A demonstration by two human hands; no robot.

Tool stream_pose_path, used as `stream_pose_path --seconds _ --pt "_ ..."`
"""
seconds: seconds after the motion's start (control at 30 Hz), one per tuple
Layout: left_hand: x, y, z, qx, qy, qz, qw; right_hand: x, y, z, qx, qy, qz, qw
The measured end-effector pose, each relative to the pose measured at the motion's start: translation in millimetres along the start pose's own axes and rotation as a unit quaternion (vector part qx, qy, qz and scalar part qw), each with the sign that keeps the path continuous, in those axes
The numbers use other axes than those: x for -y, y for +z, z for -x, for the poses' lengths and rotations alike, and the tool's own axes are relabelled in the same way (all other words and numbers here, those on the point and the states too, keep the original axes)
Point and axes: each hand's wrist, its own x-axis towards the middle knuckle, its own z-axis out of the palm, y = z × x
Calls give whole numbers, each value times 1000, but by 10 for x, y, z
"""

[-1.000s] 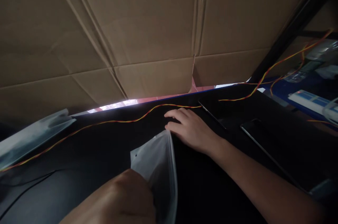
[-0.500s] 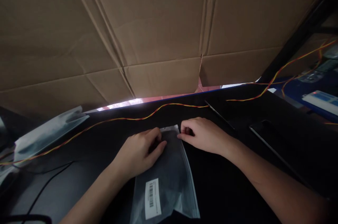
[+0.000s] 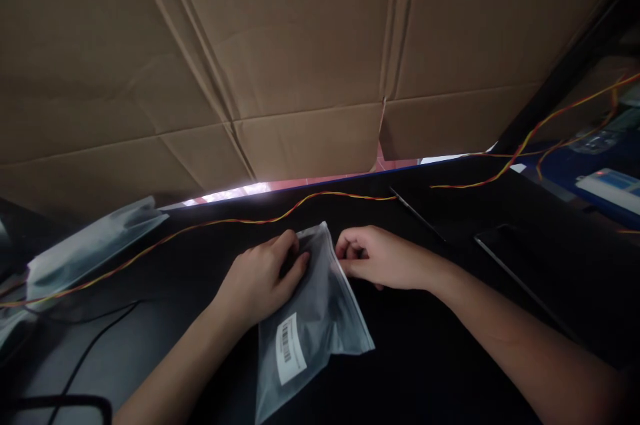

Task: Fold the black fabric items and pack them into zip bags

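Observation:
A clear plastic zip bag (image 3: 313, 298) with a white barcode label (image 3: 290, 349) lies between my hands on the black table. My left hand (image 3: 263, 275) is closed on its far left edge, the thumb resting over the plastic. On the other side, my right hand (image 3: 373, 255) has its fingers curled at the slider-zip edge, with the thumb and fingertips meeting the plastic and partly hidden by it. The right edge of the bag is lifted and its near corner stands creased. Nothing inside the bag can be made out.
A twisted red and yellow wire (image 3: 240, 221) runs across the back of the black table (image 3: 425, 358). Two dark flat devices, one a tablet-like slab (image 3: 535, 271), lie at right. Another plastic bag (image 3: 95, 245) and a black cable (image 3: 93, 345) are at left. Cardboard (image 3: 300, 45) stands behind.
The bag's right zip edge has risen and its near end has swung up, away from me. My right hand has shifted slightly left against that edge; my left hand has moved slightly left.

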Motion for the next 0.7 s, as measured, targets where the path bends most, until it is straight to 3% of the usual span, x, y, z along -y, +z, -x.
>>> stream_pose_path --seconds 0.17,0.37,0.5,0.6,0.7 --pt "-20 0 5 -6 12 5 1000 37 118 3 41 14 -90 995" --pt "4 0 28 -36 60 21 997 45 205 -13 101 -15 -265 959" --pt "47 3 60 4 102 89 991 39 237 -65 27 2 -284 958" --pt "98 6 54 45 67 68 994 62 137 -72 -39 2 -243 969" --pt "201 -44 43 66 47 18 997 77 -57 -53 -93 -45 -233 967"
